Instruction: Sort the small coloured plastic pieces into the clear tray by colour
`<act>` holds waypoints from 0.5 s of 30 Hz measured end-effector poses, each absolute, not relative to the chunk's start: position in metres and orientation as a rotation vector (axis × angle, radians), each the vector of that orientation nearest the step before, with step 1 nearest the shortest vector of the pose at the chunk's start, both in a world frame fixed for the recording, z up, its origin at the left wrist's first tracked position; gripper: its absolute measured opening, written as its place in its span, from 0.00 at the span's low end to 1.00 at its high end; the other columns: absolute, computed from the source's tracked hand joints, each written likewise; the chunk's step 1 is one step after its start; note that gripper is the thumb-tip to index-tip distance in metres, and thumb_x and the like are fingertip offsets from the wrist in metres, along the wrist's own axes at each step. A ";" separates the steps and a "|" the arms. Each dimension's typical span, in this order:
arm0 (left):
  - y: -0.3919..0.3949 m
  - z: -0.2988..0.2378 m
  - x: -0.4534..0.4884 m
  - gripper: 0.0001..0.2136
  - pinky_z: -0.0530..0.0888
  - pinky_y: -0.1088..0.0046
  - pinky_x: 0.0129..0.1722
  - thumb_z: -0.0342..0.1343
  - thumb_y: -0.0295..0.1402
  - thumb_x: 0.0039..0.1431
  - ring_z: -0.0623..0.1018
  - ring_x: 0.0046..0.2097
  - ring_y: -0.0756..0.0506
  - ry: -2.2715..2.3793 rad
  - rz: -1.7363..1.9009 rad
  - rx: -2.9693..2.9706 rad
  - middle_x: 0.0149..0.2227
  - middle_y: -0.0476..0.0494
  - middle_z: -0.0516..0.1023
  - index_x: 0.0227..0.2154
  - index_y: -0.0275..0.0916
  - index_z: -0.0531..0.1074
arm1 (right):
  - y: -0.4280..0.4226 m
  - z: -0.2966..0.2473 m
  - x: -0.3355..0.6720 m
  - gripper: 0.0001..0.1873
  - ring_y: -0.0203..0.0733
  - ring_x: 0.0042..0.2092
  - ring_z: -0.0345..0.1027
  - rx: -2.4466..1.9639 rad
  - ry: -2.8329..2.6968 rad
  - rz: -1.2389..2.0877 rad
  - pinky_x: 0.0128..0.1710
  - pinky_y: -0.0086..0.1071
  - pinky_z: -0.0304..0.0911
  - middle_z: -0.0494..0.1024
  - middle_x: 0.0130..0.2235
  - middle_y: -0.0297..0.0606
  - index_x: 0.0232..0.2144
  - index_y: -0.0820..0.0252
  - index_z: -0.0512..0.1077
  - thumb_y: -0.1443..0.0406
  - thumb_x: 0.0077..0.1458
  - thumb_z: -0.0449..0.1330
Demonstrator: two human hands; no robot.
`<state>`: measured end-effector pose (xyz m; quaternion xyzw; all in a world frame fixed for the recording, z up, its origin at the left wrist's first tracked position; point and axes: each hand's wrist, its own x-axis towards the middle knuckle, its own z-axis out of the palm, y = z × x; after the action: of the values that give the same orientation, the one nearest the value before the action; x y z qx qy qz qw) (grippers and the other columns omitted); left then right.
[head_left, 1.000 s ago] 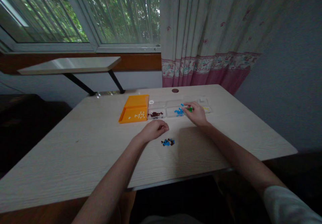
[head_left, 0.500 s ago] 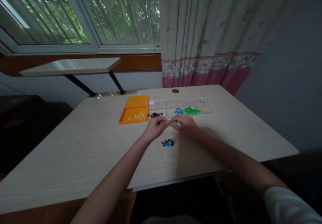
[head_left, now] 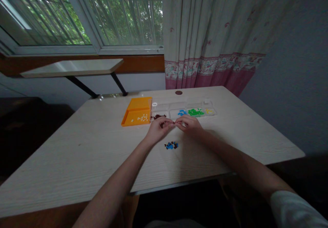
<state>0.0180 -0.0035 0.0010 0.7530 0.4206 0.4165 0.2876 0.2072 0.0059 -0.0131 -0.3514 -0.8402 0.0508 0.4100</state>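
Pale wood-grain bench (head_left: 102, 153): beyond its blue-and-brown heap of bits (head_left: 171, 145), left hand (head_left: 159, 129) and right hand (head_left: 191, 126) seemingly clamp one tiny dark piece (head_left: 174, 122); a loosened grip could drop it.

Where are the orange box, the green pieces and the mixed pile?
Orange box (head_left: 138, 103): head view, on its bare far half.
Green pieces (head_left: 195, 112): head view, middle of the heap.
Mixed pile (head_left: 171, 146): head view, near its centre.
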 end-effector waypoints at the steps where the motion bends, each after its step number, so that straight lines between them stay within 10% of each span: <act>1: -0.005 0.002 0.018 0.08 0.62 0.78 0.24 0.57 0.34 0.50 0.65 0.25 0.53 1.121 1.136 2.076 0.25 0.47 0.70 0.30 0.35 0.75 | 0.006 -0.013 0.207 0.07 0.33 0.31 0.67 -0.879 -2.111 0.125 0.32 0.26 0.60 0.74 0.29 0.35 0.31 0.59 0.73 0.63 0.53 0.56; 15: -0.008 0.008 0.008 0.07 0.65 0.77 0.27 0.53 0.33 0.55 0.68 0.28 0.52 1.160 1.288 2.314 0.31 0.44 0.73 0.34 0.37 0.73 | 0.004 -0.002 0.211 0.07 0.31 0.26 0.61 -0.996 -2.272 0.604 0.26 0.24 0.55 0.72 0.25 0.33 0.29 0.60 0.74 0.62 0.50 0.59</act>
<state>0.0083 -0.0076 0.0083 0.7940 0.3982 0.4421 0.1247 0.2109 0.0043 -0.0018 -0.3733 -0.8517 0.2265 0.2898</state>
